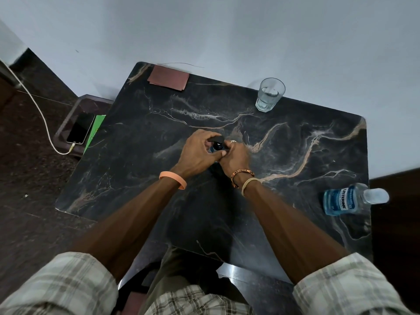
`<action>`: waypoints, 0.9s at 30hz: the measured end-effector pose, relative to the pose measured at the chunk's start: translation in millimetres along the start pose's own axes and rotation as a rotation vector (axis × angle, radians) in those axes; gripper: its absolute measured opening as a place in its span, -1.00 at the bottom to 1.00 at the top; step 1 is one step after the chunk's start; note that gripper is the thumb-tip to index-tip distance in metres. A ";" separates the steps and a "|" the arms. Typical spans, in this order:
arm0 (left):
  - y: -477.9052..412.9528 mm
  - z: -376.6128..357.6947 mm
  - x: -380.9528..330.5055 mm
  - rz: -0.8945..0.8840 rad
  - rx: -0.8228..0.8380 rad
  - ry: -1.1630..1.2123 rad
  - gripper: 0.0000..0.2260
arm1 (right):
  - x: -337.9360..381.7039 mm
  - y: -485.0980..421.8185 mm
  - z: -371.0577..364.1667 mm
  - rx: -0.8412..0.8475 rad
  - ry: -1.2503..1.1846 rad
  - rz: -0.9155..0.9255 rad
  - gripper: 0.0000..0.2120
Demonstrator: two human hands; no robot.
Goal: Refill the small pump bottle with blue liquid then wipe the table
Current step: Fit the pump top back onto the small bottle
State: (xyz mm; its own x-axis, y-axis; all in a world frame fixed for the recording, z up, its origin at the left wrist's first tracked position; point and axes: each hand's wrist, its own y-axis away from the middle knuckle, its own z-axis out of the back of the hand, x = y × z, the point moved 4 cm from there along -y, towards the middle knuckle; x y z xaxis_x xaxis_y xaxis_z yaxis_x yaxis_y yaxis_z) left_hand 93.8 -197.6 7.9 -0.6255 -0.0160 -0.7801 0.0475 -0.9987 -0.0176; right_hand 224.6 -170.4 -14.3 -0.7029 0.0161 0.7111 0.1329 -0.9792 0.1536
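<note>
**Inspector:** Position of the small pump bottle [217,145]?

**Observer:** Middle of the frame, on the dark marbled table [295,155]. It sits between the person's two hands, which hide most of it. Only its black pump head and a patch of blue below show.

**Inspector:** Condition of the hands?

**Observer:** The left hand [196,153] has its fingers curled over the pump head from the left side. The right hand [235,158] closes on the bottle's body from the right, thumb against it. The two hands touch each other around the bottle. Both are clamped on it.

**Inspector:** The supply of blue liquid?

**Observer:** A mouthwash bottle [341,200] with a clear cap lies at the right edge of the frame, near the table's right border and well apart from the hands. Blue liquid shows in it. I cannot tell whether it stands or lies.

**Inspector:** Other items?

**Observer:** A folded brown cloth [168,78] lies at the table's far left corner, in the upper part of the frame. A clear glass [269,94] holding some water stands at the far edge, upper right of centre. At the left of the frame, on a lower surface beside the table, a phone [80,128] lies with a white cable [34,98] plugged in.
</note>
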 end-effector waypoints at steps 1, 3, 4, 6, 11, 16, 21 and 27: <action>-0.5 -0.5 -0.7 0.004 -0.015 -0.010 -0.59 | 0.6 0.0 0.5 -0.001 0.012 0.014 -0.72; -1.8 -0.6 -0.9 0.029 -0.050 -0.009 -0.63 | 1.4 -0.1 1.1 0.001 0.022 0.027 -0.73; -2.6 -0.7 0.0 0.043 -0.059 0.008 -0.64 | 1.4 -0.2 1.2 0.002 0.028 0.024 -0.74; -4.3 -1.0 1.7 0.060 -0.037 0.047 -0.58 | 0.5 -0.6 1.4 0.000 0.045 0.022 -0.76; -8.0 2.0 -2.6 0.039 -0.052 0.013 -0.42 | 0.3 -0.5 0.2 0.005 0.070 0.040 -0.94; -9.2 0.9 -1.9 0.083 -0.031 0.062 -0.35 | -0.3 -0.2 0.8 0.016 0.017 0.008 -0.89; -8.7 1.2 -0.9 0.055 -0.055 0.045 -0.39 | -0.8 0.1 2.0 0.017 0.015 0.009 -0.68; -13.9 1.7 0.2 0.097 -0.001 0.099 -0.20 | -3.6 -0.4 -1.0 0.018 0.015 -0.018 -0.79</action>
State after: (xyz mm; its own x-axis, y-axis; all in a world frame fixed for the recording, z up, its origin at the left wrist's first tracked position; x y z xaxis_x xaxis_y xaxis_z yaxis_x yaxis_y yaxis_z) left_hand 91.7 -183.8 9.1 -0.5377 -0.1079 -0.8362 0.1053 -0.9926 0.0603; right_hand 226.4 -170.3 -17.6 -0.7160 0.0300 0.6975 0.1327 -0.9750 0.1782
